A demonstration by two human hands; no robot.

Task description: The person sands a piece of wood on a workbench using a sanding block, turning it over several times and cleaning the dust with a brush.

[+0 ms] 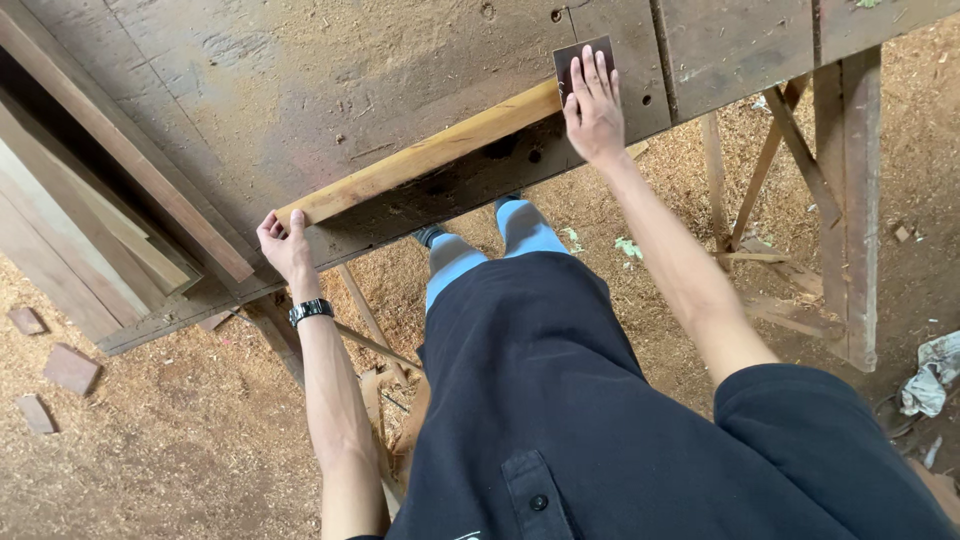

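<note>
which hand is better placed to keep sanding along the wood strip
Right, most likely. The right hand lies flat on the dark sandpaper at one end of the wooden strip, while the left hand grips the other end, steadying it on the workbench.

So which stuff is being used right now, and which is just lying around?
In use:
- left hand gripping the wooden strip
- right hand pressing dark sandpaper
- workbench

Lying about:
- stacked boards
- brick pieces
- crumpled rag
- sawdust

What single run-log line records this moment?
left hand: gripping wooden strip end | right hand: flat on dark sandpaper | support: worn workbench
</note>
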